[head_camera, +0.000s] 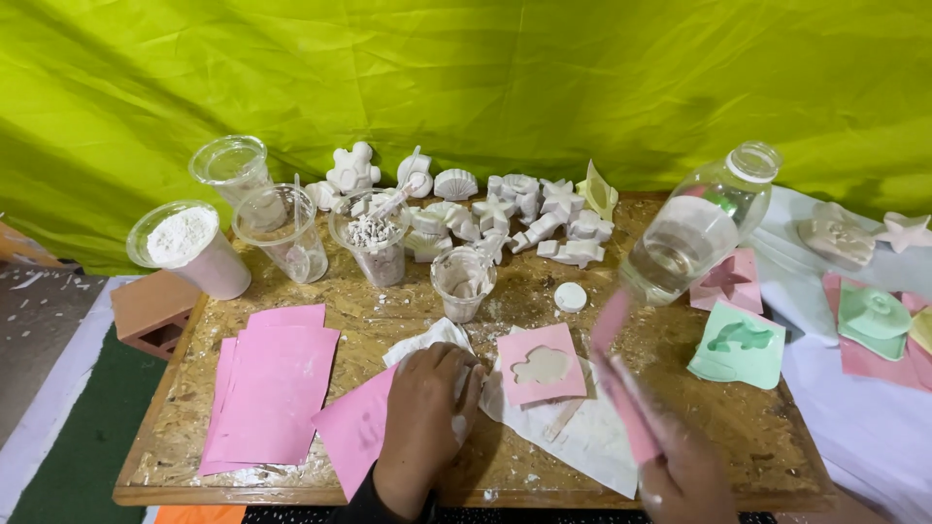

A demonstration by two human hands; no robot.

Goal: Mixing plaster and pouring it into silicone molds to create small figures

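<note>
My left hand (425, 419) lies near the table's front edge, its fingers curled over a crumpled white tissue (427, 340). Just right of it a pink mould (542, 364) filled with pale plaster rests on a white paper sheet (592, 442). My right hand (684, 475), at the bottom edge, grips a blurred pink sheet or mould (621, 383) that is raised and tilted toward the middle. Behind it a clear bottle (694, 233) partly filled with water leans with its open neck up and to the right; I cannot tell what supports it.
Chipboard table (194, 408). Pink sheets (267, 388) lie front left. A cup of white powder (189, 247), clear cups (282, 233), a small cup (464, 281) and white plaster figures (505, 213) stand at the back. Green moulds (738, 344) are to the right, a brick (150, 311) to the left.
</note>
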